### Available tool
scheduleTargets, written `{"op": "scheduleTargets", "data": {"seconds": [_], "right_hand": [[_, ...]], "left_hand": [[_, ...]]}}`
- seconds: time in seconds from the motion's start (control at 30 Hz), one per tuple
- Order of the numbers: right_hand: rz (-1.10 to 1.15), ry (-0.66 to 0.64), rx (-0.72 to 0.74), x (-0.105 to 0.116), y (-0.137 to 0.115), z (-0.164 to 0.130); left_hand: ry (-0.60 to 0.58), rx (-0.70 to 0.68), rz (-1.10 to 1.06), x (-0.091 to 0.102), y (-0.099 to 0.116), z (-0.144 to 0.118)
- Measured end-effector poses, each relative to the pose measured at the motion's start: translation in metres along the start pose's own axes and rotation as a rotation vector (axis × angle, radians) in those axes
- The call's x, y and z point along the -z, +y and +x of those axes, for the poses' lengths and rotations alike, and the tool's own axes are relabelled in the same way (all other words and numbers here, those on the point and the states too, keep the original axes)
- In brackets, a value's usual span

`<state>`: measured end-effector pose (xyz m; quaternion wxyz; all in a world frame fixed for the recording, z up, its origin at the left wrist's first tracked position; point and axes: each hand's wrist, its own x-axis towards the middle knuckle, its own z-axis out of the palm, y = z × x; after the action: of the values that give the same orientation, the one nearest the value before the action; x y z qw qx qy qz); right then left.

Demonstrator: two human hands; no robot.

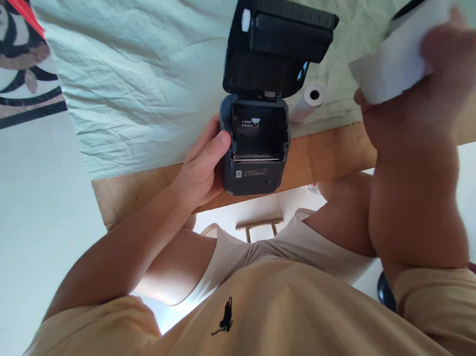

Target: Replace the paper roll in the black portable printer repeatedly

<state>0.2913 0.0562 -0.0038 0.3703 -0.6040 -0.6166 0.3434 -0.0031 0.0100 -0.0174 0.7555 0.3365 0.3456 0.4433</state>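
Nearest the camera, the person's beige shirt (247,328) fills the lower frame, both forearms reaching forward over the lap.

At the near edge of the wooden table (325,156), the left hand (201,169) grips the left side of a small dark printer (254,150), thumb on its upper edge, fingers curled together round the casing; this appears to steady the unit. Its lid (274,41) stands hinged open toward the far side, exposing an empty paper bay.

To the right, raised above the table, the right hand (422,91) is closed on a white paper roll (407,44), its loose end hanging left; motion blur hides exact finger placement.

Farther back, a second paper roll (308,103) lies on a creased pale cloth (143,71), just right of the printer. A panda-print item (8,47) sits far left.
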Motion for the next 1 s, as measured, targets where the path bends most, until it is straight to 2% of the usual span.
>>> {"op": "scheduleTargets", "data": {"seconds": [0.13, 0.2, 0.37, 0.57, 0.63, 0.73, 0.83, 0.9, 1.0], "right_hand": [[0.478, 0.268, -0.15, -0.016, 0.009, 0.008], [0.499, 0.353, -0.108, -0.023, 0.007, 0.007], [0.315, 0.383, 0.034, -0.03, 0.006, 0.003], [-0.272, 0.457, 0.301, -0.024, 0.015, 0.002], [-0.42, 0.416, 0.3, -0.022, 0.017, 0.0], [-0.516, 0.316, 0.304, -0.019, 0.018, -0.001], [-0.535, 0.323, 0.315, -0.018, 0.015, -0.002], [-0.529, 0.327, 0.281, -0.018, 0.012, -0.002], [-0.545, 0.311, 0.198, -0.017, 0.009, -0.001]], "left_hand": [[-0.006, 0.001, 0.011, 0.002, -0.001, 0.0], [-0.007, 0.012, 0.02, 0.004, -0.002, 0.0], [-0.081, -0.047, -0.035, 0.01, -0.007, 0.002], [-0.087, -0.039, -0.075, 0.009, -0.006, 0.002], [-0.082, -0.042, -0.062, 0.008, -0.006, 0.001], [-0.036, -0.042, -0.034, 0.006, -0.005, 0.001], [-0.067, -0.042, -0.054, 0.006, -0.005, 0.001], [-0.099, -0.04, -0.087, 0.007, -0.004, 0.001], [-0.082, -0.018, -0.098, 0.006, -0.002, 0.001]]}}
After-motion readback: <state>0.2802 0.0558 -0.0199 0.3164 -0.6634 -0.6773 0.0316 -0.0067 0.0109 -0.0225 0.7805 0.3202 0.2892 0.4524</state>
